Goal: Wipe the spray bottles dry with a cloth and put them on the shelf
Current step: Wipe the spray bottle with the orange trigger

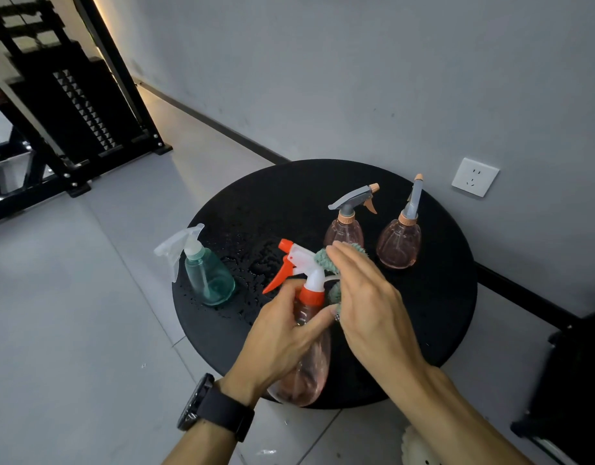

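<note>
At lower centre of the frame, a pink spray bottle (304,370), nozzle tilted upward, is gripped by the left hand (282,333) while a green cloth (329,273), pressed beneath the flat right hand (366,297), is worked against its head.

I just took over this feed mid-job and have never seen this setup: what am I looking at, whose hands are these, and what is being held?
There is no machine here: one camera worn on a person's head looks down at their own two bare hands. The left hand, with a watch on the wrist, grips a pink spray bottle with an orange and white trigger head. The right hand presses a green cloth against that head. On the round black table, which has water droplets on it, stand a teal bottle and two more pink bottles.
</note>
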The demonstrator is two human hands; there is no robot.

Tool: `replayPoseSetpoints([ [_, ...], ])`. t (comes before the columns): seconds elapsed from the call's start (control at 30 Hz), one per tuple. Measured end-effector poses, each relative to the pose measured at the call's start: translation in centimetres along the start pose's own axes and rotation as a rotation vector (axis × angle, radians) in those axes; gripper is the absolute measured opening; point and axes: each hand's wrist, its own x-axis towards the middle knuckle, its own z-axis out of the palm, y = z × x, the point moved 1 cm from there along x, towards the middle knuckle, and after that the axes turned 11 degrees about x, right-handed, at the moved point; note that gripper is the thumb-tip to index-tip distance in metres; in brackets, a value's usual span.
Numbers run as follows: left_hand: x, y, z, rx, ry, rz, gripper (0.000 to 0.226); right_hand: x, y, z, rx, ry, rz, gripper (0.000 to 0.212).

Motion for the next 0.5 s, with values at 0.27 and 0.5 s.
replayPoseSetpoints([
  [0.27,0.10,-0.15,-0.41,-0.055,0.027,-0.071,0.018,0.39,0.17,-0.65,0.019,0.038,0.026,0.046],
  [0.5,0.12,0.21,-0.64,-0.221,-0.029,0.003,0.019,0.38,0.02,-0.57,0.029,0.061,0.050,0.046],
])
